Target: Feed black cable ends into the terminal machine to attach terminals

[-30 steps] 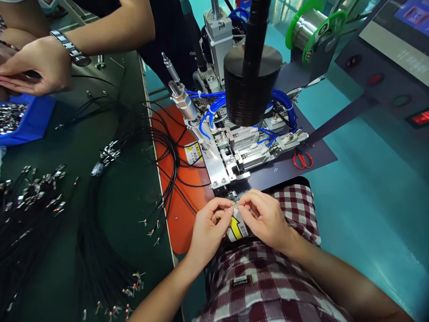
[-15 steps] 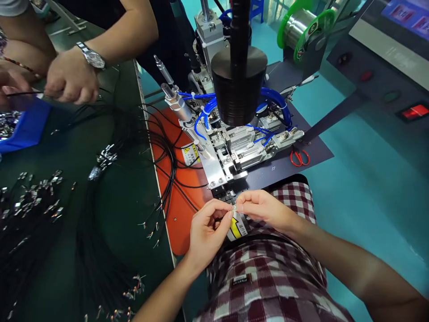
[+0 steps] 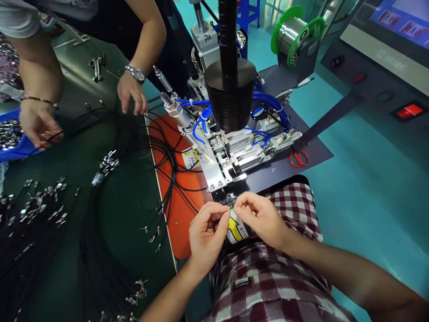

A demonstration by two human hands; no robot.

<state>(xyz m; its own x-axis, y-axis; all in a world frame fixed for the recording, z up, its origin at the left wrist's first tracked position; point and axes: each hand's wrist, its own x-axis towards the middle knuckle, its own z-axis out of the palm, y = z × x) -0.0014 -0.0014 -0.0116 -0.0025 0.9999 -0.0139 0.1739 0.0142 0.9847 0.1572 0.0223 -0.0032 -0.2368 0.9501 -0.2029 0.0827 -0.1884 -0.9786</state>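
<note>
Both my hands meet just in front of the machine's front end, over a label with a yellow arrow [image 3: 235, 228]. My left hand [image 3: 208, 232] pinches thin greenish wires [image 3: 231, 209] between thumb and forefinger. Close beside it, my right hand [image 3: 259, 217] is closed in a pinch at the other side of these wires; their tips are mostly hidden by the fingers. Right behind my fingertips sits a small black fixture [image 3: 225, 198] of the metal machine [image 3: 248, 152]. Black cables [image 3: 172, 165] with stripped ends lie on the orange plate [image 3: 179, 235] to the left.
On the green table [image 3: 150, 273] lie bundles of black cable [image 3: 92, 214] with metal connectors. A co-worker's hands [image 3: 132, 94] are at its far side, near a blue bin [image 3: 25, 147]. Red scissors [image 3: 299, 158], a solder spool [image 3: 291, 36] and a control box [image 3: 378, 80] are to the right.
My right hand has shifted slightly right and curled its fingers more; my left hand stays nearly in place. The co-worker's hands have moved apart, one now nearer the machine.
</note>
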